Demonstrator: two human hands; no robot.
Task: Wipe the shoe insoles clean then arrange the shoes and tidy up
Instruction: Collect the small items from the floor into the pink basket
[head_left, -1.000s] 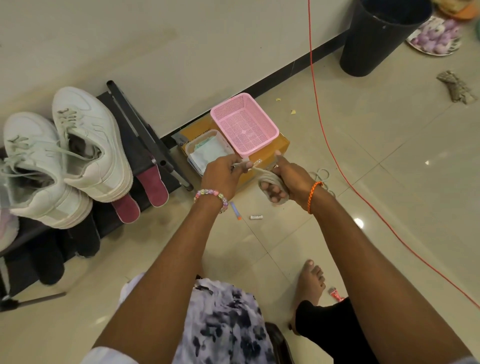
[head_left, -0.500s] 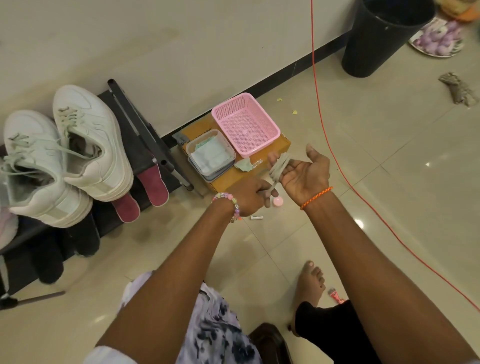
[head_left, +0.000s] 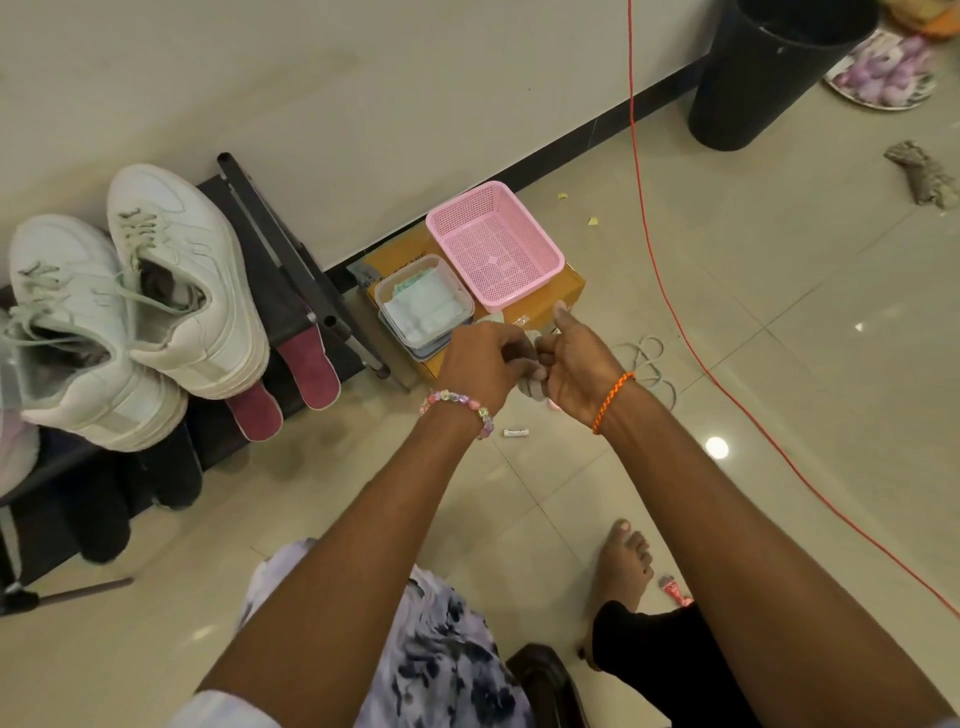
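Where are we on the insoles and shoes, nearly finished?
Looks late-stage. The white sneakers already sit paired on the rack. Both the left hand and right hand grip a grey cloth. Left: two maroon insoles protrude below the sneakers, and the pink basket is unfilled.

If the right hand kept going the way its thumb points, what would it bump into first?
Probably the cardboard box just ahead of the right hand, with the pink basket sitting on it right behind. Depth is hard to judge from above, so the hand may pass over the box edge and meet the basket first.
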